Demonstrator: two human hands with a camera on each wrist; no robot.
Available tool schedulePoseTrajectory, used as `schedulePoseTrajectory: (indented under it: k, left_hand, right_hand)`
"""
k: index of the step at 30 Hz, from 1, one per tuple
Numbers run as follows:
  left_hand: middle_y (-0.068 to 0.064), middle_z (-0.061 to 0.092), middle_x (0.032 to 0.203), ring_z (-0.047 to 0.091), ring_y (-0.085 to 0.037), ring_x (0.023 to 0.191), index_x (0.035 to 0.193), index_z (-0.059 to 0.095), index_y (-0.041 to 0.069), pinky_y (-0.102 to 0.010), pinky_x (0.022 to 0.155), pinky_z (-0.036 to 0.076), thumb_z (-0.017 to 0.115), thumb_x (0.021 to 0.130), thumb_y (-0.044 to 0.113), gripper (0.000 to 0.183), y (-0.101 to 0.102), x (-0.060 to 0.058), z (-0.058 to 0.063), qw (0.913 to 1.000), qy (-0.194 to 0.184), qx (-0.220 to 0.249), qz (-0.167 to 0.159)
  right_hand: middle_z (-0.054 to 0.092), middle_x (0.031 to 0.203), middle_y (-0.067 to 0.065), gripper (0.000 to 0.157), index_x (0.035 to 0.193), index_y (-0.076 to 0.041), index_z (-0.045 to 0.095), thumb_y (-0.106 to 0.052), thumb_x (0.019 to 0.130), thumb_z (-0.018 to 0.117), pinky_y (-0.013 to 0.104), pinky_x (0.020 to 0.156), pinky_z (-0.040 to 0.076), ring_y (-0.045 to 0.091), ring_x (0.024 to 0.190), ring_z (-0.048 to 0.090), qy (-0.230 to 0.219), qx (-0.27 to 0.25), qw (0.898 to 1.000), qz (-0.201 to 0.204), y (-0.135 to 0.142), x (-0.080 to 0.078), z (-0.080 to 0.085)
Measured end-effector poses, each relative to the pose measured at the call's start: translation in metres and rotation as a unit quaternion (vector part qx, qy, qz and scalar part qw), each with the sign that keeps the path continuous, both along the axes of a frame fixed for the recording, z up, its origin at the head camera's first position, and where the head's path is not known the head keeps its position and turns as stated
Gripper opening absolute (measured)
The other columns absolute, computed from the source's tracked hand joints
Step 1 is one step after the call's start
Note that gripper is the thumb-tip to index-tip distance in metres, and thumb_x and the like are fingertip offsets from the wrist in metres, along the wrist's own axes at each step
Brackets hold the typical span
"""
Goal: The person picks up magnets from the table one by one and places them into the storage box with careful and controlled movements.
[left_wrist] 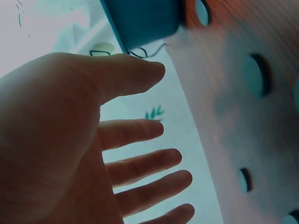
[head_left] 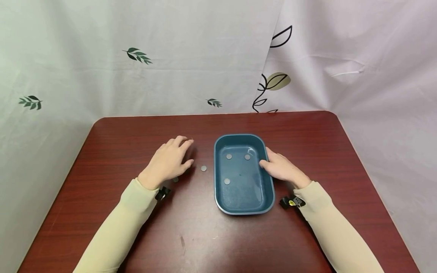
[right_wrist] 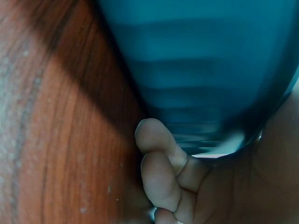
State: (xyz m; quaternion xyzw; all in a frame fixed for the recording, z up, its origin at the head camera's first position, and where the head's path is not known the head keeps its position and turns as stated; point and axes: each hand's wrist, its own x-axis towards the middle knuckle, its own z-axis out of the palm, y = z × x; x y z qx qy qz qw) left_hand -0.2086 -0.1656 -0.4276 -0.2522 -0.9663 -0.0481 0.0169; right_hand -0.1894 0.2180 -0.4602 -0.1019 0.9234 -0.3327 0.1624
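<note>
Blue tray [head_left: 243,199] between hands [head_left: 168,161] holds three discs [head_left: 227,181].

Bin [head_left: 239,195]: muted teal-blue, plain
Discs [head_left: 229,156]: dull silver-grey
Table [head_left: 198,246]: red-brown, darker streaked wood grain
Backdrop [head_left: 191,45]: off-white
Leaf sprigs [head_left: 139,55]: dark green
Large leaves [head_left: 279,80]: black-outlined, one filled olive
Sleeves [head_left: 112,231]: pale cream, plain
Wrist devices [head_left: 162,193]: black; the right one marked yellow

Hand [left_wrist: 70,126]: held with fingers spread apart
Discs [left_wrist: 253,77]: scattered on the worktop [left_wrist: 215,56]
Blue container [left_wrist: 142,21]: partly shown, placed near the worktop's edge
Leaf-printed cloth [left_wrist: 175,100]: seen beyond that edge
</note>
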Motion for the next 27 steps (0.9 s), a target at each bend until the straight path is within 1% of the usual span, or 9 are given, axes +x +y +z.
schedulePoseTrajectory:
  k: [5,8,11,14,17,19,25,27]
  left_hand:
    - [-0.018,0.053,0.145,0.060,-0.041,0.125,0.152,0.050,0.009,-0.056,0.098,0.053,0.070,0.096,0.035,0.065,-0.008,-0.008,-0.006,0.9997,-0.015,-0.007,0.015]
    - [-0.018,0.056,0.142,0.062,-0.040,0.122,0.150,0.052,0.008,-0.055,0.096,0.054,0.070,0.096,0.035,0.063,-0.013,-0.012,-0.010,0.9996,-0.014,-0.014,0.021]
    - [-0.019,0.059,0.137,0.064,-0.041,0.116,0.145,0.056,0.006,-0.054,0.092,0.056,0.071,0.095,0.031,0.058,-0.016,-0.014,-0.013,0.9997,-0.002,-0.014,0.020]
    - [-0.018,0.062,0.130,0.066,-0.040,0.109,0.137,0.062,0.006,-0.054,0.085,0.058,0.072,0.093,0.024,0.048,-0.018,-0.015,-0.015,0.9998,0.008,-0.007,0.020]
    - [-0.017,0.062,0.125,0.066,-0.038,0.103,0.129,0.066,0.006,-0.054,0.081,0.059,0.072,0.093,0.019,0.039,-0.020,-0.016,-0.017,0.9998,0.009,0.000,0.018]
    - [-0.017,0.062,0.121,0.066,-0.037,0.101,0.126,0.068,0.006,-0.053,0.081,0.059,0.072,0.092,0.017,0.035,-0.022,-0.017,-0.018,0.9999,0.007,0.002,0.015]
    - [-0.018,0.063,0.109,0.068,-0.037,0.094,0.118,0.072,0.001,-0.049,0.083,0.059,0.072,0.090,0.008,0.028,-0.027,-0.024,-0.023,0.9997,0.020,0.007,-0.013]
    - [-0.016,0.063,0.106,0.069,-0.036,0.092,0.115,0.073,0.002,-0.048,0.081,0.059,0.072,0.090,0.006,0.026,-0.028,-0.027,-0.025,0.9995,0.024,0.007,-0.018]
  right_hand:
    - [0.069,0.126,0.012,0.062,0.159,-0.011,0.033,-0.025,0.100,0.047,0.042,0.093,0.049,0.020,0.098,0.068,-0.003,-0.001,1.000,-0.001,0.000,0.000,0.000]
    - [0.068,0.127,0.012,0.062,0.159,-0.010,0.032,-0.024,0.100,0.047,0.042,0.094,0.049,0.019,0.099,0.068,-0.003,-0.001,1.000,0.000,0.001,0.000,0.000]
    - [0.068,0.126,0.013,0.062,0.159,-0.010,0.032,-0.024,0.100,0.047,0.042,0.093,0.049,0.019,0.097,0.068,-0.003,-0.004,1.000,0.001,0.000,0.000,-0.001]
    - [0.068,0.125,0.013,0.061,0.158,-0.010,0.032,-0.024,0.100,0.047,0.041,0.092,0.049,0.019,0.097,0.068,-0.003,-0.005,1.000,0.000,0.000,0.000,-0.001]
    - [0.067,0.127,0.013,0.061,0.159,-0.011,0.032,-0.024,0.100,0.047,0.041,0.092,0.049,0.020,0.098,0.068,-0.004,-0.005,1.000,-0.002,0.000,0.000,-0.001]
    - [0.067,0.128,0.013,0.062,0.159,-0.011,0.032,-0.024,0.100,0.047,0.041,0.092,0.049,0.020,0.098,0.068,-0.006,-0.007,1.000,-0.001,0.000,0.000,-0.002]
    - [0.068,0.127,0.012,0.063,0.160,-0.013,0.031,-0.024,0.101,0.047,0.042,0.093,0.049,0.019,0.097,0.069,-0.010,-0.013,1.000,-0.003,0.001,0.000,-0.001]
    - [0.068,0.128,0.012,0.063,0.160,-0.013,0.031,-0.024,0.101,0.047,0.042,0.093,0.049,0.019,0.098,0.069,-0.009,-0.014,1.000,-0.003,0.001,0.000,-0.001]
